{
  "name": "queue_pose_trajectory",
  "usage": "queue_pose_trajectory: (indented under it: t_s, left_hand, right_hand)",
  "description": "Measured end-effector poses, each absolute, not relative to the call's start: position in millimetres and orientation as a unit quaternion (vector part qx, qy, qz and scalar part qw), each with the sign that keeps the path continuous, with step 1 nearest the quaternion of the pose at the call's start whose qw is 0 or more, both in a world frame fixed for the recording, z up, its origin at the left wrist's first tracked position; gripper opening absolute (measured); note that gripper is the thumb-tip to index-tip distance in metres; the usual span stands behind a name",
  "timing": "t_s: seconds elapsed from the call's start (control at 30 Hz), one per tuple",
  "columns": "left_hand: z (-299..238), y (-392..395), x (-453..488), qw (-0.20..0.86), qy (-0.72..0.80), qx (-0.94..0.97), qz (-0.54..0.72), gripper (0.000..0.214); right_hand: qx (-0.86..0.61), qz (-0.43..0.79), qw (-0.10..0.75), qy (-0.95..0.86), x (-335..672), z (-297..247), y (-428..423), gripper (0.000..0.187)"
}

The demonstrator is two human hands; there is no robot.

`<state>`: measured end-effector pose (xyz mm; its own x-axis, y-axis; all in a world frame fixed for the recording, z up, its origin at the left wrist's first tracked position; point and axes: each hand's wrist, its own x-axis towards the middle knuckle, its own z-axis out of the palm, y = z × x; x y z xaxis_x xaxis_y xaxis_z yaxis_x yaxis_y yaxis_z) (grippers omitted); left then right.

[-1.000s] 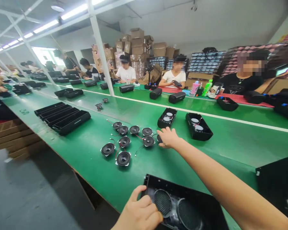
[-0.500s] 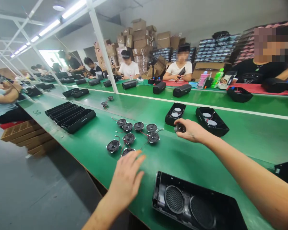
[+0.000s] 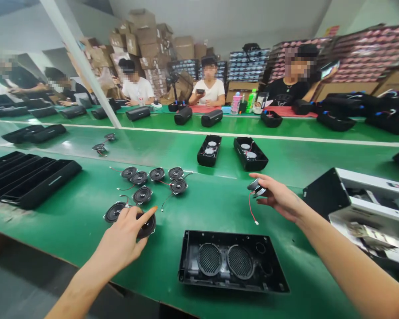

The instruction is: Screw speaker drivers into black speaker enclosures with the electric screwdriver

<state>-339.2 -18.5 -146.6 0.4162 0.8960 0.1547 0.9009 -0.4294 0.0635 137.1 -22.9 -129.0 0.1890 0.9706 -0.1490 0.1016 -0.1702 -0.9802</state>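
Note:
My left hand (image 3: 126, 230) is closed around the rim of a black speaker driver (image 3: 147, 224) at the near side of a loose group. Several other round drivers (image 3: 142, 195) with thin wires lie just beyond it. Above the bench, my right hand (image 3: 279, 195) grips another speaker driver (image 3: 256, 188), whose red wire with a white plug hangs down. Between my hands, closer to me, lies an open black speaker housing (image 3: 232, 261) with two round mesh grilles inside. Its interior faces up.
Two black housings (image 3: 209, 150) with drivers fitted stand across the green bench (image 3: 173, 301). Empty black shells (image 3: 33, 177) are lined up at the left. A white-and-black box (image 3: 369, 199) sits at the right. Co-workers (image 3: 209, 86) sit along the far side.
The view has swung to the right. My left hand has come down onto a driver in the near group. My right hand still holds its driver, now turned with the wire hanging.

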Motion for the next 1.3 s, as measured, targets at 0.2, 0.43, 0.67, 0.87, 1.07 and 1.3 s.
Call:
queue_pose_trajectory:
  t_s: [0.2,0.43,0.67,0.87,1.07,1.3]
  left_hand:
    - [-128.6,-22.1,-330.5,-0.314,-0.537,-0.677,-0.393,0.054]
    - [-178.1,-18.8,-294.5,-0.455,-0.497,-0.528,-0.516,0.063]
    - [-196.6,-45.2,-307.3,-0.481,-0.523,-0.587,-0.388,0.057]
    - [-190.6,-55.3,-332.2,-0.37,-0.597,-0.641,-0.309,0.047]
    - [-182.8,-67.2,-321.9,-0.227,-0.659,-0.669,-0.256,0.056]
    - [-179.7,-61.8,-282.2,-0.14,-0.702,-0.65,-0.254,0.046]
  right_hand:
    - [-0.603,0.428,0.538,-0.404,154.6,-162.9,-40.8,0.047]
    - [-0.672,0.239,0.505,-0.485,149.2,-200.5,-61.7,0.051]
    - [-0.673,0.168,0.394,-0.603,138.2,-209.7,-77.1,0.05]
    - [-0.653,0.142,0.35,-0.657,135.2,-208.2,-76.3,0.054]
    - [-0.664,0.156,0.364,-0.634,136.4,-200.8,-73.8,0.045]
    - [-0.653,0.268,0.466,-0.534,144.7,-154.0,-104.0,0.057]
